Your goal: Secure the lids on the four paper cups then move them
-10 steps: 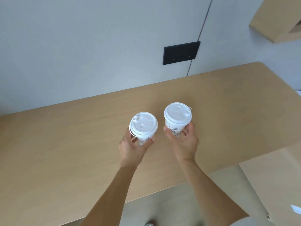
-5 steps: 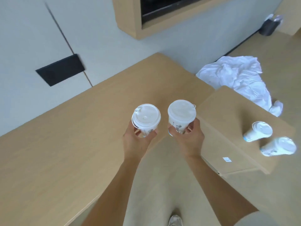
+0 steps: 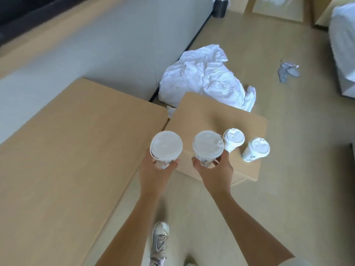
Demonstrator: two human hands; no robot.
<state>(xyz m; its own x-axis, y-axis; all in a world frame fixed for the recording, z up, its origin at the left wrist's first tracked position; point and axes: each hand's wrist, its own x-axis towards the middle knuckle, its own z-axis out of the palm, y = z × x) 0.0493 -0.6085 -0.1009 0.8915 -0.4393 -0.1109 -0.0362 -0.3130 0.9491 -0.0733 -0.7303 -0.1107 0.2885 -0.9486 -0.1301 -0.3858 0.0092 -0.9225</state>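
My left hand (image 3: 156, 172) grips a white lidded paper cup (image 3: 166, 147) from below, held upright in the air beside the long wooden table (image 3: 67, 150). My right hand (image 3: 216, 172) grips a second lidded cup (image 3: 208, 145) the same way, over the near edge of a low wooden side table (image 3: 201, 116). Two more lidded cups stand on that side table: one (image 3: 233, 139) just right of my right hand, the other (image 3: 256, 149) near the table's right edge.
A heap of white cloth (image 3: 207, 77) lies on the floor behind the side table. A pair of slippers (image 3: 288, 72) lies further right, a dark bin (image 3: 220, 6) stands by the wall, and a bed edge (image 3: 343, 45) is at the far right. My shoe (image 3: 160, 240) is below.
My view has swung right and down, away from the long table. Both hands have carried their cups toward the side table, and the two standing cups are now close to my right hand.
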